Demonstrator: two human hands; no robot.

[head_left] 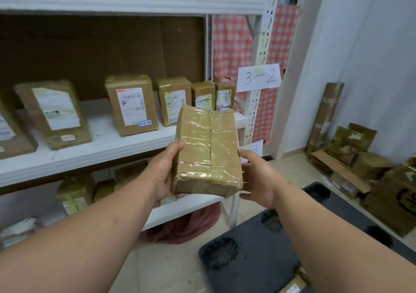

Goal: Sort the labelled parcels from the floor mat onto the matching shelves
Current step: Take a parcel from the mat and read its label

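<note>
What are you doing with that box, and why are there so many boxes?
A person is sorting parcels. Both hands, the left hand and the right hand, hold one taped brown parcel up in front of the shelf signed 3-2. Its label does not show from this side. Other labelled parcels already stand in a row there, and more boxes are piled on the floor by the wall.

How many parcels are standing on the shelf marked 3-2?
6 in view: one cut off at the far left, then five in a row. The held parcel may hide more.
</note>
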